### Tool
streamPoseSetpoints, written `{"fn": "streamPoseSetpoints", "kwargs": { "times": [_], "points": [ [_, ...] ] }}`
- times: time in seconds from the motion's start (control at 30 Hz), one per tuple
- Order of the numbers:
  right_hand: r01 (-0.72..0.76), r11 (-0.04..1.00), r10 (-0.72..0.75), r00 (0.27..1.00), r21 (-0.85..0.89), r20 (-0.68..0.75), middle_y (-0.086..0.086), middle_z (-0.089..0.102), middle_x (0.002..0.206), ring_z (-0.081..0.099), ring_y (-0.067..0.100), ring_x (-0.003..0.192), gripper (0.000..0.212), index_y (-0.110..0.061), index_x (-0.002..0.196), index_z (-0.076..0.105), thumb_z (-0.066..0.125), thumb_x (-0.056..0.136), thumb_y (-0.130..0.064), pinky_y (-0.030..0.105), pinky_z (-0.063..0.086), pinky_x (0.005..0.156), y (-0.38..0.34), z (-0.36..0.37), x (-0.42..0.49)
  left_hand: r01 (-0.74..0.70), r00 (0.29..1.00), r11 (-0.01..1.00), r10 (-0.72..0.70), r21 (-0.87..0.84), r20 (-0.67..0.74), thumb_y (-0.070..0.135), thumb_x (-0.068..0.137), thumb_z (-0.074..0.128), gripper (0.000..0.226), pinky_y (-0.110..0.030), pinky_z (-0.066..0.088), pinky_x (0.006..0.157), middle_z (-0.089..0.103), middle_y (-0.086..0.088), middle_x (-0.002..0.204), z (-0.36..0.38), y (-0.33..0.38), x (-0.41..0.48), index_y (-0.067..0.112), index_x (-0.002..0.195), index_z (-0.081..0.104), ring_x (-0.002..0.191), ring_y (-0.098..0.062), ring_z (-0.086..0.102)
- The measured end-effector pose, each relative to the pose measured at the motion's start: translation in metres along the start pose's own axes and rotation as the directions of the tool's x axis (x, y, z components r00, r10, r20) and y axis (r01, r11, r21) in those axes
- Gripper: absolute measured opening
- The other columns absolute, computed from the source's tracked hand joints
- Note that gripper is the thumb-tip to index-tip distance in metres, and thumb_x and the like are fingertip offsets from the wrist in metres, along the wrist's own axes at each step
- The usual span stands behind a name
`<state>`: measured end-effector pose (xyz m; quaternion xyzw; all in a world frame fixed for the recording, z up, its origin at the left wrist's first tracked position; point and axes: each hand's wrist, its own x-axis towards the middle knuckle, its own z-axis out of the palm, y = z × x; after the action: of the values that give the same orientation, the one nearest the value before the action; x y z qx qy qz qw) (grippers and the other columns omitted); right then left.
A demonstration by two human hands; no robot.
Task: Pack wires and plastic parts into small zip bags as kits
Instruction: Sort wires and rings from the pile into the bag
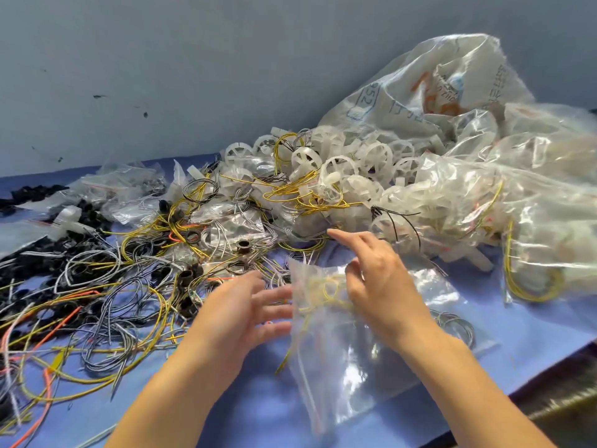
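Note:
A clear zip bag (339, 367) stands tilted in front of me over the blue table cover (258, 412). A coil of yellow wire (326, 287) sits in its upper part. My right hand (384, 286) pinches the bag's top with its thumb and curled fingers, while the index finger sticks out to the left. Fingers straight, my left hand (239, 315) reaches the bag's left edge, and its fingertips slip behind the plastic. Loose yellow, grey, black and orange wires (106, 302) lie tangled at the left. White plastic wheels (349, 166) are heaped behind.
Small filled zip bags (232, 224) and black plastic parts (87, 215) lie among the wires. A big woven sack (452, 92) and a large clear bag of packed kits (549, 227) fill the right side. The table's edge (549, 383) runs at lower right; a grey wall stands behind.

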<state>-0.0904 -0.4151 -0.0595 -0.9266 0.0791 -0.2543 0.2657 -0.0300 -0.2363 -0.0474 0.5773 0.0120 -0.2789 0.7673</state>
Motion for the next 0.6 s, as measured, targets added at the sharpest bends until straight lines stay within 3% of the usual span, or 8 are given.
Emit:
{"fn": "streamPoseSetpoints", "kwargs": {
  "times": [0.07, 0.13, 0.23, 0.27, 0.33, 0.37, 0.43, 0.6],
  "points": [
    [0.092, 0.995, -0.095, 0.993, 0.042, 0.068, 0.001, 0.052, 0.134, 0.051, 0.024, 0.117, 0.073, -0.028, 0.142, 0.049, 0.049, 0.076, 0.005, 0.042, 0.041, 0.102, -0.006, 0.001, 0.0, 0.064, 0.976, 0.997, -0.074, 0.051, 0.207, 0.005, 0.094, 0.043, 0.029, -0.023, 0.047, 0.044, 0.074, -0.015, 0.097, 0.001, -0.002, 0.004, 0.007, 0.114, 0.064, 0.053, -0.016, 0.059],
    [0.155, 0.986, -0.161, 0.977, 0.055, 0.142, 0.0, 0.049, 0.138, 0.051, 0.023, 0.12, 0.064, -0.029, 0.138, 0.054, 0.045, 0.078, -0.009, 0.04, 0.041, 0.101, -0.008, 0.002, -0.001, 0.041, 0.935, 0.994, -0.074, 0.101, 0.347, 0.0, 0.094, 0.041, 0.035, -0.021, 0.045, 0.045, 0.072, -0.013, 0.097, 0.009, -0.007, 0.008, 0.007, 0.113, 0.07, 0.054, -0.013, 0.057],
    [0.13, 0.991, -0.117, 0.962, -0.04, 0.248, -0.002, 0.058, 0.126, 0.052, 0.022, 0.113, 0.032, -0.022, 0.117, 0.067, 0.053, 0.088, -0.026, 0.039, 0.041, 0.097, 0.0, 0.004, -0.002, -0.152, 0.95, 0.95, 0.065, 0.272, 0.306, -0.008, 0.093, 0.035, 0.045, -0.023, 0.047, 0.044, 0.071, -0.008, 0.081, 0.025, -0.019, 0.014, 0.011, 0.089, 0.076, 0.05, -0.011, 0.058],
    [0.122, 0.99, -0.101, 0.965, -0.072, 0.241, -0.001, 0.062, 0.117, 0.053, 0.023, 0.108, 0.02, -0.019, 0.107, 0.07, 0.06, 0.089, -0.02, 0.041, 0.042, 0.094, 0.005, 0.004, -0.001, -0.29, 0.948, 0.85, 0.191, 0.439, 0.256, -0.006, 0.093, 0.036, 0.042, -0.025, 0.047, 0.046, 0.07, -0.005, 0.079, 0.025, -0.025, 0.017, 0.013, 0.087, 0.073, 0.051, -0.01, 0.058],
    [0.074, 0.997, -0.066, 0.98, -0.033, 0.188, 0.002, 0.064, 0.101, 0.055, 0.027, 0.097, 0.008, -0.018, 0.085, 0.068, 0.066, 0.085, -0.01, 0.044, 0.044, 0.087, 0.011, 0.0, -0.001, -0.466, 0.843, 0.404, 0.472, 0.787, 0.257, 0.007, 0.094, 0.044, 0.026, -0.029, 0.048, 0.058, 0.067, 0.005, 0.081, 0.02, -0.036, 0.022, 0.022, 0.092, 0.065, 0.061, -0.009, 0.058],
    [0.041, 0.999, -0.046, 0.988, 0.031, 0.148, 0.003, 0.063, 0.095, 0.057, 0.028, 0.092, 0.015, -0.021, 0.075, 0.063, 0.066, 0.083, -0.009, 0.045, 0.045, 0.084, 0.012, -0.005, -0.002, -0.468, 0.794, 0.182, 0.517, 0.865, 0.32, 0.017, 0.095, 0.047, 0.017, -0.032, 0.048, 0.066, 0.063, 0.009, 0.085, 0.016, -0.042, 0.023, 0.027, 0.095, 0.061, 0.072, -0.009, 0.057],
    [-0.01, 0.989, -0.001, 0.997, 0.15, 0.071, 0.004, 0.061, 0.086, 0.06, 0.028, 0.084, 0.023, -0.028, 0.067, 0.051, 0.061, 0.078, -0.012, 0.045, 0.047, 0.08, 0.012, -0.015, -0.002, -0.417, 0.773, -0.084, 0.491, 0.905, 0.402, 0.039, 0.095, 0.048, 0.014, -0.033, 0.047, 0.074, 0.05, 0.013, 0.095, 0.012, -0.05, 0.022, 0.033, 0.105, 0.056, 0.093, -0.011, 0.053],
    [-0.053, 0.972, 0.05, 0.999, 0.229, 0.023, 0.005, 0.063, 0.087, 0.063, 0.029, 0.085, 0.037, -0.027, 0.06, 0.049, 0.062, 0.076, 0.003, 0.046, 0.048, 0.08, 0.012, -0.023, -0.001, -0.341, 0.719, -0.256, 0.549, 0.905, 0.426, 0.052, 0.095, 0.046, 0.023, -0.03, 0.039, 0.072, 0.033, 0.01, 0.091, 0.015, -0.054, 0.027, 0.036, 0.108, 0.057, 0.095, -0.015, 0.046]
  ]
}}
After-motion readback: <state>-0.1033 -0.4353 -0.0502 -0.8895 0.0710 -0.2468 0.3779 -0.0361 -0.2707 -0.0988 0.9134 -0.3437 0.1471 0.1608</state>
